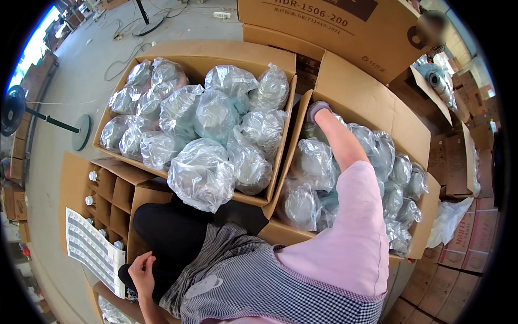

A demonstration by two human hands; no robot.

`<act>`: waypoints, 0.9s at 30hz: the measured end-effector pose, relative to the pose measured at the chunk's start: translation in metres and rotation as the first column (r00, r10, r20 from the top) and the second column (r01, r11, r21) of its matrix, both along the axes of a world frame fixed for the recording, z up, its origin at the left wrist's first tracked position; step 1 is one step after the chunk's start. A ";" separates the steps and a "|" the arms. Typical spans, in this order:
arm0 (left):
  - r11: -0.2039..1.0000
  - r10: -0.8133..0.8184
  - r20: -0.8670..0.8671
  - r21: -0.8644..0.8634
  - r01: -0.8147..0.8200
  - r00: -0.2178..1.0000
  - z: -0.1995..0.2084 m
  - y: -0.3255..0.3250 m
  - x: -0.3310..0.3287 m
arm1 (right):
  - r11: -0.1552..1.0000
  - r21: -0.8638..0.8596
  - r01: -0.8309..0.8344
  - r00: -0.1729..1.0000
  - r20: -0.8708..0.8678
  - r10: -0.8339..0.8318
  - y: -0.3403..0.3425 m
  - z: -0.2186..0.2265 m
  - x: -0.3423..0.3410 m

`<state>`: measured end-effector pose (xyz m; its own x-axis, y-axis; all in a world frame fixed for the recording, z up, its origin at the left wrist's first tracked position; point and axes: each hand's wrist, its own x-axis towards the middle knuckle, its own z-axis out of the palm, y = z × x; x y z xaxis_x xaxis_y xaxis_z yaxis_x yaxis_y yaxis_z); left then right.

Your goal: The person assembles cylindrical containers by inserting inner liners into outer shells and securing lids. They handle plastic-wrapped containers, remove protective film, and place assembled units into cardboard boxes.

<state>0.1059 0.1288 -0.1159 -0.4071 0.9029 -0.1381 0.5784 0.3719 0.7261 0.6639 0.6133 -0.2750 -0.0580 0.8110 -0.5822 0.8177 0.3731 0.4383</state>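
Observation:
My right arm stretches across the right cardboard box [372, 105], which is full of rounded items in clear plastic bags [315, 162]. At that box's far left corner is my right hand [319, 109], in a greyish-purple covering. It is nearest a bagged item; its fingers are hidden, so any hold cannot be made out. My left hand [142, 274] hangs above my knee with fingers curled together and nothing visible in them. Beside it lies a printed sheet [94, 251] with rows of small pictures, on a divided carton [116, 194] holding several white-capped bottles [89, 200].
A wide open box [216, 51] of bagged items stands before me, one large bag [202, 173] bulging over its near edge. Behind rises a big carton [334, 40]. Stacked boxes [440, 281] line the right. On the floor are a fan stand [81, 132] and cables [121, 62].

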 end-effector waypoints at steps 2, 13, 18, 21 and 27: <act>1.000 -0.019 -0.030 0.012 0.020 0.999 0.001 0.000 0.003 | 0.991 0.014 0.130 0.989 0.072 -0.130 -0.003 0.013 -0.022; 0.993 0.113 0.022 0.035 -0.114 0.993 -0.011 -0.033 -0.010 | 0.985 -0.016 0.171 0.985 0.022 -0.171 -0.009 -0.009 -0.008; 0.999 0.009 -0.066 0.042 -0.006 0.998 -0.002 -0.008 0.001 | 0.995 -0.095 0.031 0.999 -0.029 -0.034 -0.014 -0.008 0.012; 0.997 0.013 -0.014 0.081 -0.011 1.000 -0.004 0.006 0.004 | 0.996 -0.086 0.031 0.996 -0.079 -0.038 -0.012 -0.009 0.020; 0.983 -0.113 -0.188 0.123 0.138 0.976 0.021 0.046 0.020 | 0.955 0.236 0.180 0.883 -0.466 -0.051 -0.040 0.092 0.003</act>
<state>0.1263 0.1752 -0.0951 -0.2962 0.9536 0.0531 0.7393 0.1937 0.6449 0.6669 0.5732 -0.1831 -0.1575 0.9475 -0.2784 0.9792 0.1864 0.0805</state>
